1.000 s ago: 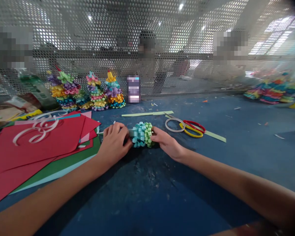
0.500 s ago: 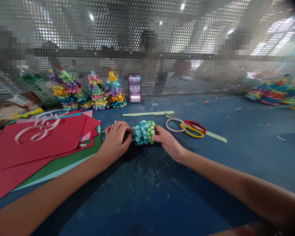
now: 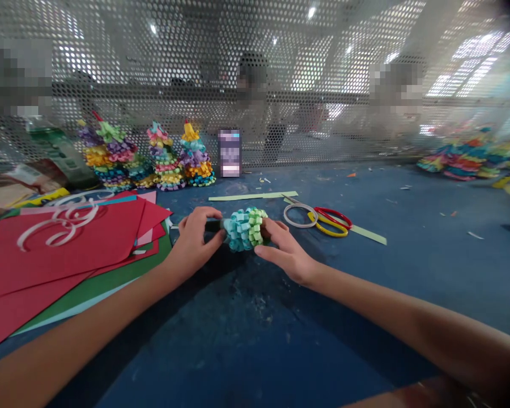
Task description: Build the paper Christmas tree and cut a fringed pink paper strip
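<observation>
Curled blue-and-green paper roll (image 3: 243, 229) held over the blue surface (image 3: 365, 272), just left of the scissors (image 3: 327, 225): left hand (image 3: 195, 241) curled around its dark core (image 3: 213, 225), right hand (image 3: 287, 255) newly spread, fingertips (image 3: 278, 225) pinching the green end.

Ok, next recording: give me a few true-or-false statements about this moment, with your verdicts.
Both the left hand and the right hand are touching the roll of blue and green paper curls. True.

The right hand is holding the scissors. False: they lie on the table, beyond the right hand.

Red paper sheets lie to the left of the left hand. True.

The left hand is holding the long green paper strip. False: it lies flat on the table, beyond the roll.
</observation>
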Demonstrator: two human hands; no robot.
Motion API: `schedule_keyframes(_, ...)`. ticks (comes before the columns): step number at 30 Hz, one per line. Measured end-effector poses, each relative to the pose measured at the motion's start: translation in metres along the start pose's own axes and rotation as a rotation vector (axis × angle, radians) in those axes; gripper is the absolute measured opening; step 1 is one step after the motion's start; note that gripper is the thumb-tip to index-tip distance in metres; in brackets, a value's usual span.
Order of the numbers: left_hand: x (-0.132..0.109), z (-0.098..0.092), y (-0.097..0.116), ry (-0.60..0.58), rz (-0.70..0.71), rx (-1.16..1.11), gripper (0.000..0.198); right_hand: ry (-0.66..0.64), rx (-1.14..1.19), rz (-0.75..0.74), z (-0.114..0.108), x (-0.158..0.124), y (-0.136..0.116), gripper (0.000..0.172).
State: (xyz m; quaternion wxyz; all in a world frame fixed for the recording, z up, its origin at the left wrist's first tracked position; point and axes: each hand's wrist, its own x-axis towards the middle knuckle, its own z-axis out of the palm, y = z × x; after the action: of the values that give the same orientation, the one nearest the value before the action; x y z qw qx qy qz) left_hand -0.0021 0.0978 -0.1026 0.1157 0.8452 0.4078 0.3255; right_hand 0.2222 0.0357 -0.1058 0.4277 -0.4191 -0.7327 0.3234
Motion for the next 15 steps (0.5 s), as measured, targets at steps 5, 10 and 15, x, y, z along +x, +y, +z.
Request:
schedule_keyframes(5,0.002,-0.001,-0.001,-0.143,-0.019,-0.061,0.028,-0.027,-0.080,-0.055,0.001,-0.003,-0.006,0.015)
schedule_keyframes(10,0.002,0.000,0.003,-0.126,-0.048,-0.039,0.021,-0.057,-0.159,-0.123,0.002,-0.004,-0.004,0.019)
schedule_keyframes(15,0.000,0.001,0.009,-0.108,-0.064,-0.020,0.022,-0.091,-0.179,-0.169,0.003,-0.005,-0.004,0.018)
